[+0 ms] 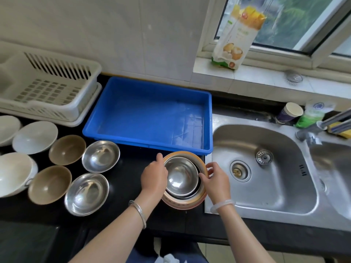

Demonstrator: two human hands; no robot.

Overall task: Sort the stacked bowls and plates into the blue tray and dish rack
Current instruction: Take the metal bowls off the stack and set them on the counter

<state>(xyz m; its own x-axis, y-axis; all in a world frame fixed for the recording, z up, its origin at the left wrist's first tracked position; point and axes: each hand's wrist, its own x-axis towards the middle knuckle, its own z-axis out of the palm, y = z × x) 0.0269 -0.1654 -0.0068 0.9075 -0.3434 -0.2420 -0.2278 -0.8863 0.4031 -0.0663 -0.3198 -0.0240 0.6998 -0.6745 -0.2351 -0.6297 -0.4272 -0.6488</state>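
Near the worktop's front edge [117,215], beside the sink [266,186], stands a stack of bowls and plates [183,203]. The left hand [153,177] and right hand [215,182] flank its top steel bowl [180,175], their fingers [204,177] curled onto its rim on either side. Loose bowls [86,193] lie toward the left edge. Behind the stack sits the blue tray [152,112], with the white dish rack [47,86] in the back left corner.

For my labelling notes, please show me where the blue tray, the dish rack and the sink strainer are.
blue tray [152,112]: head view, bare floor of the tray.
dish rack [47,90]: head view, slotted bottom grid.
sink strainer [264,157]: head view, centre of the metal strainer.
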